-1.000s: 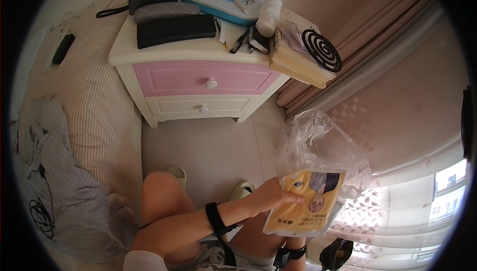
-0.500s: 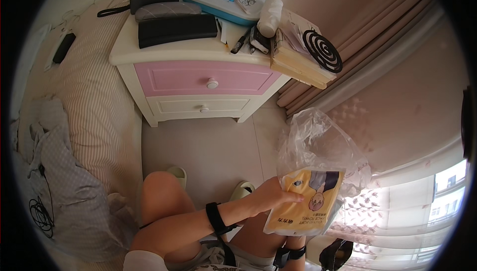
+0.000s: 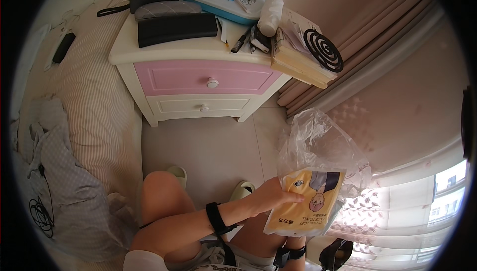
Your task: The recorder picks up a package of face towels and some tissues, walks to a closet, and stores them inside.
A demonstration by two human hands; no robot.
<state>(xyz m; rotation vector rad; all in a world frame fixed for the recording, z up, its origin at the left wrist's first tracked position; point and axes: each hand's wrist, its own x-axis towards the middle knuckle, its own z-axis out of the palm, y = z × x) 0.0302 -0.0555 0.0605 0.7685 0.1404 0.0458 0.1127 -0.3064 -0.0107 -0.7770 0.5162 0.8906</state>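
Observation:
My left hand (image 3: 274,195) is closed on the left edge of a yellow pack of face towels (image 3: 303,216), its thumb lying flat across the front. The pack's printed picture is upside down to me. A clear plastic bag (image 3: 318,141) opens out behind and above the pack, touching it. My right forearm, with a black strap (image 3: 288,255) at the wrist, comes up beneath the pack. The pack hides my right hand and its fingers.
Ahead stands a white dresser with a pink drawer (image 3: 169,78), holding a black case (image 3: 178,30), a blue-white lamp base (image 3: 223,0), books (image 3: 298,64) and a black coil (image 3: 323,50). A bed (image 3: 94,87) lies left, curtains (image 3: 357,52) right. Green slippers (image 3: 242,190) are on the floor.

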